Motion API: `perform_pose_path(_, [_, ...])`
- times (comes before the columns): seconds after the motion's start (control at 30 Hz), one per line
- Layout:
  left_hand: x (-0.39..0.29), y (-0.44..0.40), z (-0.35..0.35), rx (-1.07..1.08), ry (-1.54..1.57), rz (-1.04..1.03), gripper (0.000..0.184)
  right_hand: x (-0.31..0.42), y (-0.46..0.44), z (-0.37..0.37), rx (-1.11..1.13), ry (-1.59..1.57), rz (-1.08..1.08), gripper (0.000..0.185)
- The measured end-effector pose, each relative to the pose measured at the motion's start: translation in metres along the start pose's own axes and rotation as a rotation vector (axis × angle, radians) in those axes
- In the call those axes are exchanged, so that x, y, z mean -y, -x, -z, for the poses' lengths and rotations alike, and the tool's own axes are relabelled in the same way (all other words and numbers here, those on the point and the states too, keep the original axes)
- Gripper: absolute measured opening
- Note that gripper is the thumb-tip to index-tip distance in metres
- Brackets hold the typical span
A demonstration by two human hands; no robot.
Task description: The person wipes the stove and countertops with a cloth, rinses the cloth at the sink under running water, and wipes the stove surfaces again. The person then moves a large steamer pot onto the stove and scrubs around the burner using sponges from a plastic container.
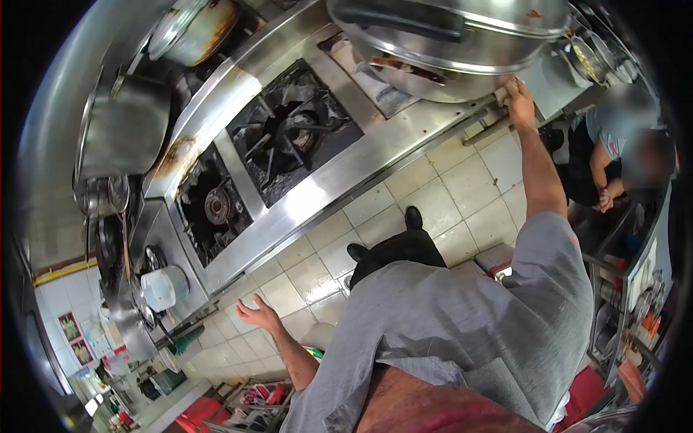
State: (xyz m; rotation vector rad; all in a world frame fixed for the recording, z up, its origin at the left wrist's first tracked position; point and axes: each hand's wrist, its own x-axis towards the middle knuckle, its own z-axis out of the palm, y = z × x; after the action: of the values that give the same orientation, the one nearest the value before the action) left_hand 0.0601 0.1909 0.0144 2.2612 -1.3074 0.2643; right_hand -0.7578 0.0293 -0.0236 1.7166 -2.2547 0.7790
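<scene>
My right hand [520, 105] reaches to the front edge of the stove [317, 184], just below the large steamer pot [498, 50]. Its fingers are curled round something small and pale at the edge, mostly hidden; whether it is a knob or a cloth I cannot make out. The pot is shiny metal with a dark handle [404, 18] and stands at the stove's right end. Out to the other side, my left hand [260, 314] hangs in the air over the tiled floor, fingers spread, holding nothing. Nearest to it is a white tub [164, 289] on the side counter.
Bare burners [292, 137] show in the stove top. A big grey pot [123, 126] and a stained pot [195, 32] stand behind. A ladle [119, 195] lies at the left. Another person [606, 155] is at the right, hands together.
</scene>
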Motion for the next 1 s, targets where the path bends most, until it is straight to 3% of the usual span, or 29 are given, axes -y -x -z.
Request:
perform_pose_path(0.1, [0.058, 0.041, 0.022, 0.008, -0.082, 0.108, 0.054, 0.048, 0.027, 0.005, 0.037, 0.006, -0.171, 0.042])
perform_pose_path(0.17, [0.098, 0.077, 0.033, 0.059, -0.156, 0.355, 0.055, 0.110, 0.043, 0.029, -0.096, -0.200, -0.035, 0.039])
perform_pose_path(0.2, [0.117, 0.097, 0.036, 0.063, -0.164, 0.373, 0.055, 0.136, 0.053, 0.038, 0.040, -0.267, -0.177, 0.034])
perform_pose_path(0.27, [0.144, 0.126, 0.037, 0.189, -0.240, 0.593, 0.056, 0.198, 0.063, 0.040, -0.081, -0.367, -0.133, 0.032])
perform_pose_path(0.33, [0.136, 0.137, 0.032, 0.275, -0.257, 0.650, 0.056, 0.264, 0.049, 0.038, -0.129, -0.507, -0.099, 0.031])
perform_pose_path(0.37, [0.133, 0.137, 0.033, 0.361, -0.276, 0.695, 0.056, 0.287, 0.040, 0.027, -0.161, -0.510, 0.018, 0.032])
perform_pose_path(0.4, [0.164, 0.143, 0.013, 0.348, -0.264, 0.552, 0.059, 0.304, 0.024, 0.010, -0.194, -0.509, 0.135, 0.034])
perform_pose_path(0.5, [0.173, 0.118, -0.015, 0.426, -0.092, 0.384, 0.061, 0.324, -0.001, -0.050, -0.015, -0.249, 0.250, 0.039])
perform_pose_path(0.57, [0.173, 0.092, -0.018, 0.492, 0.017, 0.340, 0.062, 0.335, 0.011, -0.074, 0.330, -0.026, 0.124, 0.036])
perform_pose_path(0.63, [0.195, 0.072, -0.017, 0.546, 0.122, 0.295, 0.063, 0.338, 0.045, -0.056, 0.305, -0.056, 0.079, 0.043])
perform_pose_path(0.7, [0.227, 0.068, -0.017, 0.533, 0.170, 0.434, 0.062, 0.349, 0.097, -0.017, 0.333, -0.050, 0.025, 0.041])
perform_pose_path(0.77, [0.273, 0.080, -0.015, 0.532, 0.151, 0.442, 0.063, 0.342, 0.122, 0.009, 0.341, -0.046, 0.018, 0.039])
perform_pose_path(0.83, [0.332, 0.102, -0.028, 0.543, 0.067, 0.431, 0.064, 0.327, 0.126, 0.028, 0.594, -0.289, 0.019, 0.033])
perform_pose_path(0.9, [0.325, 0.103, -0.019, 0.588, 0.068, 0.547, 0.065, 0.343, 0.108, 0.053, 0.275, -0.564, -0.163, 0.026])
perform_pose_path(0.97, [0.337, 0.108, -0.014, 0.629, 0.010, 0.662, 0.067, 0.332, 0.077, 0.051, 0.218, -0.630, -0.282, 0.025])
perform_pose_path(1.0, [0.343, 0.112, -0.020, 0.595, 0.058, 0.645, 0.066, 0.337, 0.065, 0.043, 0.165, -0.472, -0.230, 0.025])
